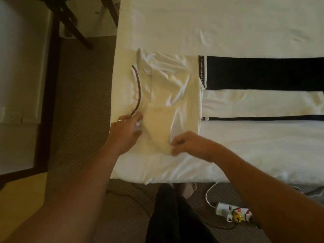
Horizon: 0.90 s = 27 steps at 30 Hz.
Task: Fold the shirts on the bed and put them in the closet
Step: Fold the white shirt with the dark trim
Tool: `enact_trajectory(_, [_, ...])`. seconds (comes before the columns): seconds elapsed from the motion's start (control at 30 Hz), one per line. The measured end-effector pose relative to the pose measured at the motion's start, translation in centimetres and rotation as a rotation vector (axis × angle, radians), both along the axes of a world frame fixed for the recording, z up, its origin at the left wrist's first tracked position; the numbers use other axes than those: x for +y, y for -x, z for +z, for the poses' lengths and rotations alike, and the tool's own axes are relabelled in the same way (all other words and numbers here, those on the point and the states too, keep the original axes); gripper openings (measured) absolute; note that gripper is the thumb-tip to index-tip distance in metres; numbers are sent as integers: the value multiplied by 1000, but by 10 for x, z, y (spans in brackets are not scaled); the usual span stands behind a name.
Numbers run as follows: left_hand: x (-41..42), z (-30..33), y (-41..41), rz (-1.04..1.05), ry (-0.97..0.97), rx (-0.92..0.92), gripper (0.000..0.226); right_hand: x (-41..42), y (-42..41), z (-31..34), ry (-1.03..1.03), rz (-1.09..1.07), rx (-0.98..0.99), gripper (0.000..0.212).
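A white shirt [172, 95] with a dark red collar trim lies partly folded and creased at the near left corner of the bed [228, 23]. My left hand [125, 131], with a ring on one finger, grips the shirt's cloth at its near left edge beside the collar. My right hand [185, 143] pinches the shirt's near edge with curled fingers. A black shirt [263, 73] with a printed white band lies flat to the right, with a white piece [254, 102] across it. The closet is out of view.
The bed's left edge drops to brown carpet [82, 102]. Dark chair legs [73, 23] stand at the far left. A white power strip [233, 212] with cables lies on the floor below the bed's near edge, beside my bare foot [190, 189].
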<state>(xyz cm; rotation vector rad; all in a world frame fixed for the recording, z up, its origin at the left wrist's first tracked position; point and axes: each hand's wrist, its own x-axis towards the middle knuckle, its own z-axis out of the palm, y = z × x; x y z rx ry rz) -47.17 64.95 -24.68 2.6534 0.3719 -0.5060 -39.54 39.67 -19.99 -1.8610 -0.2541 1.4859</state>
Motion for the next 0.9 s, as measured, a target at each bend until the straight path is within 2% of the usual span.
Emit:
enact_trajectory(0.07, [-2,-2,0,36,0,6,58,-8,13,0,50,299,14,17])
enact_trajectory(0.13, [-6,-5,3,65,4,18,56,-7,17,-1,107,358,43,21])
enact_trajectory(0.23, [-9,-6,5,77,0,20,56,8,10,2,117,130,107,38])
enact_trajectory(0.33, [-10,-4,5,56,-7,37,55,22,9,-4,74,-180,-67,51])
enact_trajectory(0.43, [-11,-5,5,57,-19,47,55,22,20,-9,52,-177,-156,26])
enact_trajectory(0.47, [-12,-5,5,65,-20,48,56,20,24,-8,38,-102,-129,21])
enact_trajectory(0.53, [-13,-5,4,89,-16,43,56,13,30,-7,45,227,-71,16])
enact_trajectory(0.6, [-13,-6,3,97,-12,46,55,13,33,-1,93,589,-20,18])
enact_trajectory(0.63, [-13,-6,3,95,-10,50,55,15,32,2,116,689,-19,22])
enact_trajectory(0.67, [-13,-6,4,93,-6,52,55,19,29,5,147,675,-19,29])
enact_trajectory(0.73, [-14,-7,4,102,7,51,55,28,23,7,188,456,-82,47])
enact_trajectory(0.87, [-14,-7,3,108,4,57,55,45,17,-5,194,171,-559,54])
enact_trajectory(0.9, [-15,-7,4,116,8,54,55,49,16,-7,214,118,-614,54])
